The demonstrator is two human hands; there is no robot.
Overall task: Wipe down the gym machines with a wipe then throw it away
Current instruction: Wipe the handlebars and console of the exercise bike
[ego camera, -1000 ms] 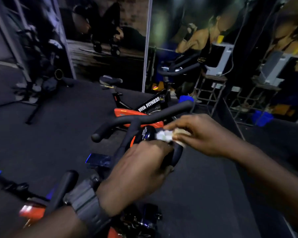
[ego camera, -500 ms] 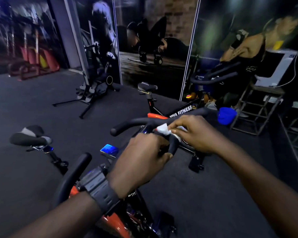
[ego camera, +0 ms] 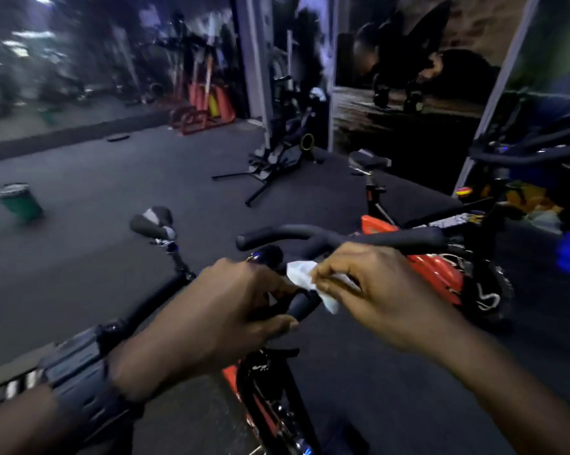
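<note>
Head view: green bin on floor, contents unclear.

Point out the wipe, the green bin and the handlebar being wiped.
wipe (ego camera: pixel 301 272), head view, its white upper fold.
green bin (ego camera: pixel 19 202), head view, its side wall.
handlebar (ego camera: pixel 352 237), head view, its upper crossbar.

- The floor is dark grey matting that runs across the whole room.
- An exercise bike stands on it at the near edge.
- A second bike, orange and black, stands just beyond on the right.
- A green bin stands on the left, well apart from both bikes.
- A black stand rests further back, near the wall.
- A red rack sits at the far edge.
</note>
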